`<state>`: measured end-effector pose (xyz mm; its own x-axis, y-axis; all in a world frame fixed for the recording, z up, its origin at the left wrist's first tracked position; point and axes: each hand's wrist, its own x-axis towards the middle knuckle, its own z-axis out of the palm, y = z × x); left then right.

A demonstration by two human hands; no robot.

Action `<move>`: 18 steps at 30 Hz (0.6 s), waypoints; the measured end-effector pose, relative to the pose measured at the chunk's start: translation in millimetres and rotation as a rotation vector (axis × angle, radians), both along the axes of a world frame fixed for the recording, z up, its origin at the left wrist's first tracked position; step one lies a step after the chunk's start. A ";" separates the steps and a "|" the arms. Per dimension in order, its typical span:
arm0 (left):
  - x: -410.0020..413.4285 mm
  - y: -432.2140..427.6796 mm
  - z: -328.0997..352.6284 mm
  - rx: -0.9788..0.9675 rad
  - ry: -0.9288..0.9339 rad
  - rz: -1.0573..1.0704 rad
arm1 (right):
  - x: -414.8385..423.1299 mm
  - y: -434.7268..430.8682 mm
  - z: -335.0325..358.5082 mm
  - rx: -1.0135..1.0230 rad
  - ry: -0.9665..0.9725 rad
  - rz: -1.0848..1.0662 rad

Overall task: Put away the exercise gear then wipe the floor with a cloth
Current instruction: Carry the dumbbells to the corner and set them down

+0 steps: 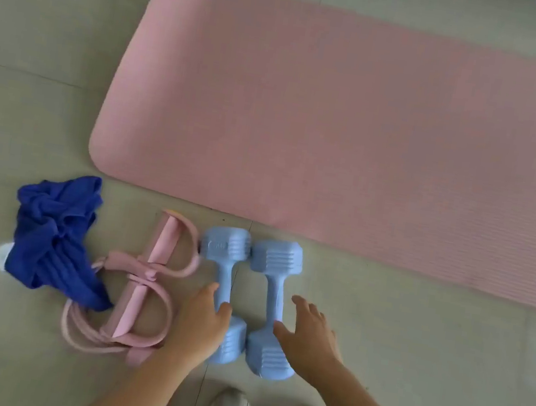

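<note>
On the floor [40,50] I see the cloth [51,238] leftmost, band [144,288] beside it, dumbbells [226,266] right, mat [339,126] behind.

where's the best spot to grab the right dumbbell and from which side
Take the right dumbbell by its thin handle, between the two wide heads. It lies flat on the floor, so come from above and curl fingers across the handle. The right hand is open just beside it.

Soft even daylight, faint shadows, slightly blurred throughout, wide-angle bending at edges
</note>
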<state>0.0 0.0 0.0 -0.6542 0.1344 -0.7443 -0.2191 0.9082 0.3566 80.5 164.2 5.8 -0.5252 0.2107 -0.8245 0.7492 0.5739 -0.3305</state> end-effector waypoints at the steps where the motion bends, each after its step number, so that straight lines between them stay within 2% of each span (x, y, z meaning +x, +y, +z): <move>1: 0.0 -0.7 -17.1 0.021 0.045 0.037 | -2.2 -4.6 -16.9 -0.041 0.004 -0.081; 3: -4.0 2.8 -40.9 0.067 0.108 0.095 | -6.8 -11.1 -45.4 -0.113 0.015 -0.214; 5: -8.7 7.2 -54.8 0.117 0.085 0.163 | -13.8 -14.2 -64.9 -0.191 0.033 -0.343; 8: -12.9 9.1 -70.7 0.190 -0.015 0.348 | -22.0 -10.4 -76.8 -0.302 0.049 -0.531; 11: -16.4 10.0 -80.8 0.220 -0.112 0.506 | -25.9 -7.6 -80.1 -0.378 -0.007 -0.595; 15: -5.1 7.8 -67.5 0.200 -0.156 0.496 | -15.8 -8.3 -67.2 -0.395 -0.006 -0.707; 18: 9.9 8.2 -30.1 0.155 -0.175 0.425 | 2.8 3.8 -30.7 -0.361 -0.001 -0.721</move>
